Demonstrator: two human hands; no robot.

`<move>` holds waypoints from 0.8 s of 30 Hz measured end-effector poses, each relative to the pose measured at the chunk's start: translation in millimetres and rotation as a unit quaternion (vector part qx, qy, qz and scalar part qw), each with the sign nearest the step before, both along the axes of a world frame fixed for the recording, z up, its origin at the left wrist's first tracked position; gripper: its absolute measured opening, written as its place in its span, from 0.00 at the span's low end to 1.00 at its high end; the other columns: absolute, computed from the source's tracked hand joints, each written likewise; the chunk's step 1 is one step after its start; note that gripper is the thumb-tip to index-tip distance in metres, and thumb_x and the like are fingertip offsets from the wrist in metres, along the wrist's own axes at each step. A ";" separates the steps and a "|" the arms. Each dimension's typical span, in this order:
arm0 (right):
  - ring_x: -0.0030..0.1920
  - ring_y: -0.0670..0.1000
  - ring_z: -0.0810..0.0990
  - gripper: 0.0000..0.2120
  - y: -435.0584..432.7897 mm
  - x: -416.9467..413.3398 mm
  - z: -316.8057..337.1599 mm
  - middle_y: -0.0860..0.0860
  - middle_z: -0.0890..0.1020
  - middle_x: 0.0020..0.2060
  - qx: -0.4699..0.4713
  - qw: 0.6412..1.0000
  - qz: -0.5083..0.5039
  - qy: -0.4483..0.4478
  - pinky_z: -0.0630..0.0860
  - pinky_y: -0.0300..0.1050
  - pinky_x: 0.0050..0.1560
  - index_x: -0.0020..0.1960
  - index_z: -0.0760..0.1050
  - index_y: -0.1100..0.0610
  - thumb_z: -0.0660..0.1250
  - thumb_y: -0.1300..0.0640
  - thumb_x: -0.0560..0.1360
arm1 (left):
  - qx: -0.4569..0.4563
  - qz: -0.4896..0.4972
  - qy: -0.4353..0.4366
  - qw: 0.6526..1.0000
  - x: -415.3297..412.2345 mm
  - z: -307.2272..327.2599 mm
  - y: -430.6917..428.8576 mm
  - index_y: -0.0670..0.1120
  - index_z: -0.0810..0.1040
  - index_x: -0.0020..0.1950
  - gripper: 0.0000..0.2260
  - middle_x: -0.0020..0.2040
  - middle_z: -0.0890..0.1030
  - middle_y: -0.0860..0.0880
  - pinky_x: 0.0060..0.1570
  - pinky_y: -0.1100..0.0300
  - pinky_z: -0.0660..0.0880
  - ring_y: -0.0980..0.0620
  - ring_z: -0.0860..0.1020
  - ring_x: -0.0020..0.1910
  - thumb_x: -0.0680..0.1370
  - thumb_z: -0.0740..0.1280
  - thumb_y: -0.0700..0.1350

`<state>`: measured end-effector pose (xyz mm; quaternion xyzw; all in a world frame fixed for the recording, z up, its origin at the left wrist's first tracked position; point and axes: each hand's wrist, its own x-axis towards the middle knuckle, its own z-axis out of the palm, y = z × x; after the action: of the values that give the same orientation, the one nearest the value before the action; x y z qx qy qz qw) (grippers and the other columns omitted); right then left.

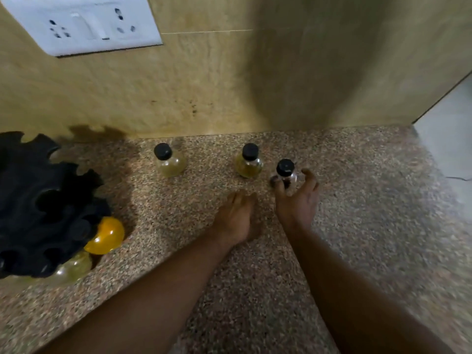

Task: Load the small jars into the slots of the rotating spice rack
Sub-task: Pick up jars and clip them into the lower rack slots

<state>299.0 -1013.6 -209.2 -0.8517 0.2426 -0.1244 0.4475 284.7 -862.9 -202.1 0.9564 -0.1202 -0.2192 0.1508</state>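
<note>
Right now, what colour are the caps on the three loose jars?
Black caps, seen in the head view.

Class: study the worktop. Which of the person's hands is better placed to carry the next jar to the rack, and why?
The right hand: its fingers already curl around the dark jar. The left hand lies flat on the counter, holding nothing.
</note>
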 end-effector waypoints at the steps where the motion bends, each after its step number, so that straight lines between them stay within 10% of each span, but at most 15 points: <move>1: 0.70 0.57 0.70 0.35 -3.6 4.3 -1.3 0.54 0.70 0.71 0.001 1.000 0.008 0.006 0.70 0.54 0.67 0.74 0.63 0.47 0.73 0.42 0.73 | 0.024 -0.017 0.003 1.000 1.4 -1.9 -1.8 0.48 0.49 0.82 0.46 0.81 0.52 0.39 0.76 0.43 0.58 0.38 0.50 0.80 0.74 0.70 0.63; 11: 0.67 0.51 0.72 0.28 -9.7 22.6 -1.2 0.48 0.74 0.68 -0.013 0.998 0.056 0.001 0.65 0.47 0.59 0.71 0.72 0.44 0.73 0.41 0.73 | 0.096 -0.048 0.035 0.994 20.4 -8.4 -5.8 0.53 0.46 0.82 0.52 0.82 0.43 0.42 0.74 0.34 0.54 0.36 0.44 0.80 0.69 0.72 0.68; 16: 0.64 0.51 0.72 0.28 4.0 14.0 0.4 0.48 0.75 0.65 -0.036 0.998 0.038 -0.024 0.67 0.45 0.56 0.68 0.75 0.47 0.76 0.43 0.71 | -0.122 0.109 -0.015 0.986 16.1 -21.1 9.3 0.51 0.63 0.78 0.43 0.74 0.70 0.45 0.68 0.44 0.71 0.44 0.68 0.72 0.69 0.65 0.72; 21: 0.65 0.52 0.73 0.28 30.7 0.7 -1.2 0.47 0.74 0.65 -0.024 0.996 0.078 -0.035 0.75 0.53 0.60 0.67 0.75 0.46 0.76 0.42 0.69 | -0.386 0.468 0.010 0.795 12.4 4.0 37.9 0.52 0.66 0.76 0.29 0.71 0.72 0.51 0.60 0.53 0.69 0.49 0.72 0.67 0.79 0.60 0.65; 24: 0.64 0.52 0.74 0.28 55.7 -6.9 1.8 0.47 0.75 0.63 -0.031 0.991 0.126 -0.029 0.76 0.56 0.60 0.67 0.74 0.45 0.74 0.40 0.69 | -0.518 0.591 0.070 0.615 4.8 14.7 75.4 0.51 0.75 0.68 0.26 0.61 0.80 0.50 0.59 0.50 0.72 0.50 0.77 0.58 0.79 0.60 0.66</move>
<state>292.2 -957.9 -207.4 -0.8853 0.1161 -0.0987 0.4394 289.4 -787.5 -187.4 0.5657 0.3884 -0.0500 0.7257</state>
